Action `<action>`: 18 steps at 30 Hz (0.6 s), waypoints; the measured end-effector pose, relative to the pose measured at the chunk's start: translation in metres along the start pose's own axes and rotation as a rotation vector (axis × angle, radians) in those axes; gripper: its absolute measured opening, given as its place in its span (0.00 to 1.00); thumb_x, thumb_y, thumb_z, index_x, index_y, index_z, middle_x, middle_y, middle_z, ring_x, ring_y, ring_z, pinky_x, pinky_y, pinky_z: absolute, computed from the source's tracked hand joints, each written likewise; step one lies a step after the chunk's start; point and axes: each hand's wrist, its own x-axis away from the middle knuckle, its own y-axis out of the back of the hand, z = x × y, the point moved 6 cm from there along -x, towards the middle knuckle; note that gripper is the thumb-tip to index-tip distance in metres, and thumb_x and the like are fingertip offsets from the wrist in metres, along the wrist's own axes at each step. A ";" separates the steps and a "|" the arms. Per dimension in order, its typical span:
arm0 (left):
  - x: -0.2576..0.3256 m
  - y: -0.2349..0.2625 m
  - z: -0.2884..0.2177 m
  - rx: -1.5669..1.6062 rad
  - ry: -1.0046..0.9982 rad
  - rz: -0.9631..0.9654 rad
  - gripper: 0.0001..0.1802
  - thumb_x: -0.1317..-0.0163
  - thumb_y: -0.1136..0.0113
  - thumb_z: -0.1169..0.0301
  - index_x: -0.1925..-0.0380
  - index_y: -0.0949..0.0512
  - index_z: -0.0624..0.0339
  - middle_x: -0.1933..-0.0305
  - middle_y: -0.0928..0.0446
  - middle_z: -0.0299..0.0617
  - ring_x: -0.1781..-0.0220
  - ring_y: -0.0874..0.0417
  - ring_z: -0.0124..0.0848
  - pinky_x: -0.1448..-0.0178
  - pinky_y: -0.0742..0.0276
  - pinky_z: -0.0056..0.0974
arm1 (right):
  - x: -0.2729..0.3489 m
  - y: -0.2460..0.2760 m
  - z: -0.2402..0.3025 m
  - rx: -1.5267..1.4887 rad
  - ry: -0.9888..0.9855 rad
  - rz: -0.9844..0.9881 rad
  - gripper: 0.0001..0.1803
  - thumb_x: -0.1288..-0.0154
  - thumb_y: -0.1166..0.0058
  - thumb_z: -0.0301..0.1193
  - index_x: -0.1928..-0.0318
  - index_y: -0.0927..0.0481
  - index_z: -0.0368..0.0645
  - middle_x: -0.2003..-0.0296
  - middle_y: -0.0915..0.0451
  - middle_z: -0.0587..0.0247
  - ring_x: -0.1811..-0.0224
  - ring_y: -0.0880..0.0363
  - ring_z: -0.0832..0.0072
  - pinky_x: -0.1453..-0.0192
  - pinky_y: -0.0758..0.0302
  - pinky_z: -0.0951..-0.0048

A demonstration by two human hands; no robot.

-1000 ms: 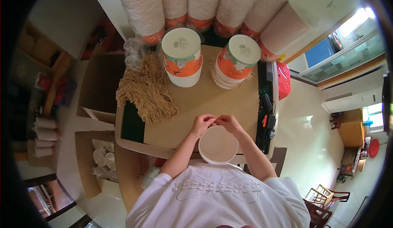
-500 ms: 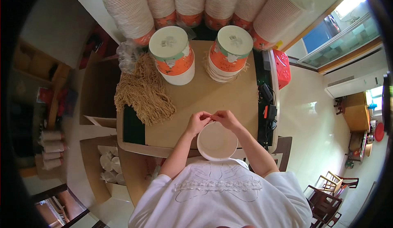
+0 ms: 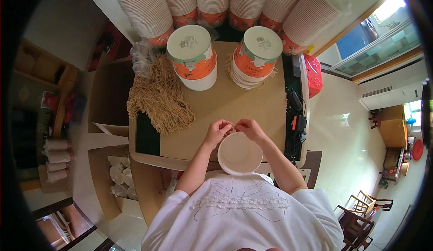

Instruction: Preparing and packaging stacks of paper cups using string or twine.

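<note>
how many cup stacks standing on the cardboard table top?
2: left stack behind the string pile; right stack beside it. Long stacks leaning along the wall behind aren't counted; more may be hidden.

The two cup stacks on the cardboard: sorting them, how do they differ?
The left stack stands taller, with a broad plain white band at its foot; the right stack is shorter, its foot a pile of thin rims. Both are upside down, orange-printed, white bases up.

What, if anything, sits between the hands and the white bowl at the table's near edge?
Nothing visible. The left hand and right hand are both at the far rim of the white bowl, fingertips meeting there. The pile of tan strings and the two stacks of bowls lie farther off on the cardboard.
</note>
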 end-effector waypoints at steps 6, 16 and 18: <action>-0.005 -0.005 0.002 -0.067 -0.010 0.032 0.04 0.44 0.44 0.75 0.70 0.24 0.63 0.73 0.23 0.35 0.72 0.24 0.21 0.69 0.28 0.26 | 0.002 0.000 0.006 0.034 -0.005 0.014 0.08 0.41 0.50 0.29 0.68 0.22 0.36 0.75 0.22 0.68 0.72 0.28 0.84 0.68 0.31 0.81; -0.003 0.004 0.006 -0.011 0.063 -0.028 0.05 0.43 0.48 0.78 0.67 0.24 0.64 0.70 0.22 0.39 0.71 0.23 0.24 0.68 0.25 0.28 | 0.001 -0.001 0.014 -0.049 0.029 0.024 0.08 0.41 0.50 0.28 0.68 0.22 0.35 0.76 0.23 0.67 0.73 0.28 0.83 0.68 0.30 0.81; -0.001 0.004 0.007 0.096 0.099 -0.036 0.07 0.41 0.50 0.76 0.64 0.25 0.65 0.68 0.22 0.40 0.70 0.22 0.26 0.66 0.24 0.29 | -0.004 -0.002 0.012 -0.068 0.031 0.019 0.08 0.41 0.50 0.28 0.69 0.22 0.35 0.76 0.23 0.67 0.73 0.28 0.83 0.68 0.30 0.81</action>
